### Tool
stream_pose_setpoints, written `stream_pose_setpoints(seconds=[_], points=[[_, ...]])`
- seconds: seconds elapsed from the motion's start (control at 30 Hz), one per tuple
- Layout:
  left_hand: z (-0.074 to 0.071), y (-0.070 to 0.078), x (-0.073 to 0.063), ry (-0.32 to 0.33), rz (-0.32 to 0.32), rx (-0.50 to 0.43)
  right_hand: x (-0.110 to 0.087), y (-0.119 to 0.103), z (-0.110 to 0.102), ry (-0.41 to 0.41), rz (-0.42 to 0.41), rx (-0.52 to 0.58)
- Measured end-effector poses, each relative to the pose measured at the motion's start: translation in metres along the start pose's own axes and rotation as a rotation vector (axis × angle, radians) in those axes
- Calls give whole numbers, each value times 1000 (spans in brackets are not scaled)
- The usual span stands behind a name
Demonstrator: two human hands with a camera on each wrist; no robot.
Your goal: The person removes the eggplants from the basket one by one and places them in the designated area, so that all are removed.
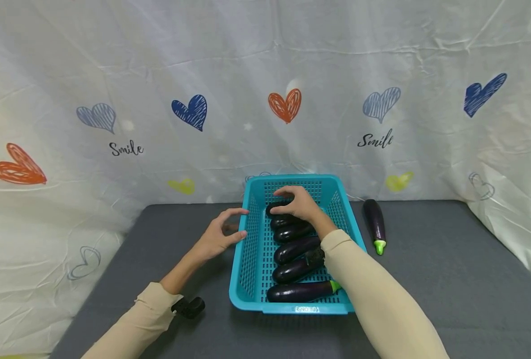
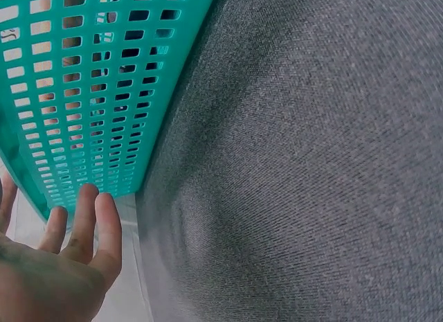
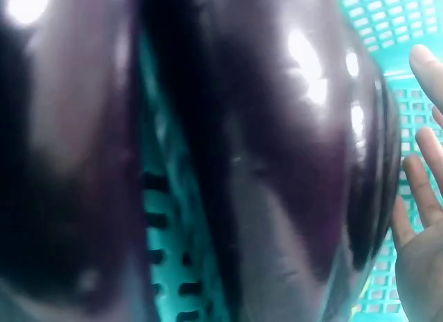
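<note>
A blue-green plastic basket (image 1: 236,281) stands on the table, with several dark purple eggplants lying crosswise in a row inside it. The nearest eggplant (image 1: 294,293) shows a bit of green cap. Over the far end of the row is my right hand (image 1: 300,203), thumb and fingers spread apart above the farthest eggplant (image 1: 271,208). In the right wrist view its fingers (image 3: 423,190) are loosely extended beside the row of eggplants (image 3: 291,142). My left hand (image 1: 215,238) is at the basket's left side, fingers apart and fingertips right at the rim.
One more eggplant (image 1: 374,222) lies on the dark grey table (image 1: 427,279), right of the basket, its green stem toward me. Behind the table hangs a pale cloth (image 1: 229,149) printed with hearts. A small black device (image 1: 190,308) is on my left wrist.
</note>
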State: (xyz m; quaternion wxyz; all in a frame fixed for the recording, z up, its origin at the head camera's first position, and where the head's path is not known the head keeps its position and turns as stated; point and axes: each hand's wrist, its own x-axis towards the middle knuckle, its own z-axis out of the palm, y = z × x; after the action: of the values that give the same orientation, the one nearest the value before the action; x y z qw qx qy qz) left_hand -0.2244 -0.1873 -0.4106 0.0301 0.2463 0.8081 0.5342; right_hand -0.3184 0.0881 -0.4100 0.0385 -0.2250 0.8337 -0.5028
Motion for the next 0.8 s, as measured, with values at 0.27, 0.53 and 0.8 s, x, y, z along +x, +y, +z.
stream_pose_setpoints(seconds=[0.27,0.53,0.8], points=[[0,-2,2,-4,11,2,2,6,6,6,1,-61],[0,-2,1,-13,15,-4,2,5,10,-2,19,-101],[-1,0,2,-21,16,-21,2,4,13,12,25,-83]])
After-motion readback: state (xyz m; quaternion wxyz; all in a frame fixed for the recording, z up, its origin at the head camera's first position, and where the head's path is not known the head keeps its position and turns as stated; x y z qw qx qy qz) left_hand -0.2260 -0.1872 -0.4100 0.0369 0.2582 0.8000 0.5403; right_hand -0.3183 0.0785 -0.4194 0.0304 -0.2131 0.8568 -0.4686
